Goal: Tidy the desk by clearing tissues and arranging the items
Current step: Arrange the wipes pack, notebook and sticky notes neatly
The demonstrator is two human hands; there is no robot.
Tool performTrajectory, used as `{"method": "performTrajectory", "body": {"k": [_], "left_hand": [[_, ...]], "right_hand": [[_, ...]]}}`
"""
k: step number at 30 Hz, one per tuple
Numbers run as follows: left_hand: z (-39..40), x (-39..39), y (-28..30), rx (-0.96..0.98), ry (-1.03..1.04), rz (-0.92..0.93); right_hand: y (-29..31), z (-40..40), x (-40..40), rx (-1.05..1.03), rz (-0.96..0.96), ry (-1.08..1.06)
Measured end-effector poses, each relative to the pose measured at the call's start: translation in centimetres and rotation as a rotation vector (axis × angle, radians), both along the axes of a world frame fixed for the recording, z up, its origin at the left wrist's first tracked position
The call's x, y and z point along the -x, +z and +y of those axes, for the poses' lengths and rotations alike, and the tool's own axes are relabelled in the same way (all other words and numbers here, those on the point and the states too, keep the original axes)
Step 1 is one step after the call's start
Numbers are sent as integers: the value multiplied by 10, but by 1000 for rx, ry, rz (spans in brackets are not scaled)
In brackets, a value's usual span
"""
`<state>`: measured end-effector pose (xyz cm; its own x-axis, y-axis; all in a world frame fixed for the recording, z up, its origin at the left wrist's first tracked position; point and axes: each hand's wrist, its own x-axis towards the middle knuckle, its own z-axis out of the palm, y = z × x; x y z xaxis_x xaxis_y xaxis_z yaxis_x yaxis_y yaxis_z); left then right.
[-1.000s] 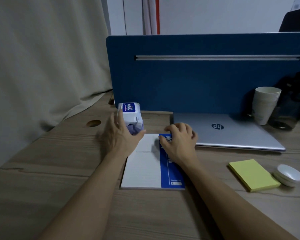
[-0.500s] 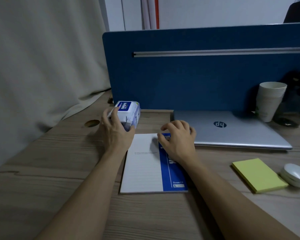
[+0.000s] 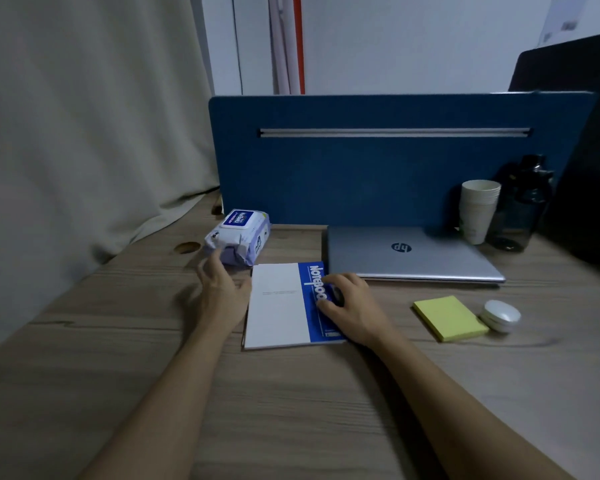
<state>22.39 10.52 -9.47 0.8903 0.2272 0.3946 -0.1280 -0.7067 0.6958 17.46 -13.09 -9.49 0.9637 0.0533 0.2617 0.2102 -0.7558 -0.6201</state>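
One wipes pack [image 3: 238, 235], notebook [image 3: 284, 303], laptop [image 3: 409, 252], sticky pad [image 3: 449, 318], bottle [image 3: 522, 206], cup stack [image 3: 478, 209].

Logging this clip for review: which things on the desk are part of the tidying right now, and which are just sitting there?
In play:
wet-wipes pack, just beyond the left hand
notebook, under the right hand

Lying about:
closed laptop
yellow sticky notes
small white round case
stacked paper cups
dark bottle
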Motion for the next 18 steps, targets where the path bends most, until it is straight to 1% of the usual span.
{"method": "performTrajectory", "body": {"k": [2, 4, 7, 11, 14, 18], "left_hand": [[1, 22, -2, -78, -98, 81], [3, 46, -2, -80, -187, 152], [4, 75, -1, -200, -201, 222], [4, 102, 0, -279, -223, 326], [5, 112, 1, -293, -232, 331], [10, 110, 0, -210, -239, 232]], "right_hand": [[0, 0, 14, 6, 40, 1], [0, 1, 26, 61, 48, -3], [-1, 2, 46, 121, 61, -16], [-4, 1, 70, 224, 54, 0], [-6, -1, 85, 247, 33, 5], [-6, -4, 92, 232, 36, 36]]}}
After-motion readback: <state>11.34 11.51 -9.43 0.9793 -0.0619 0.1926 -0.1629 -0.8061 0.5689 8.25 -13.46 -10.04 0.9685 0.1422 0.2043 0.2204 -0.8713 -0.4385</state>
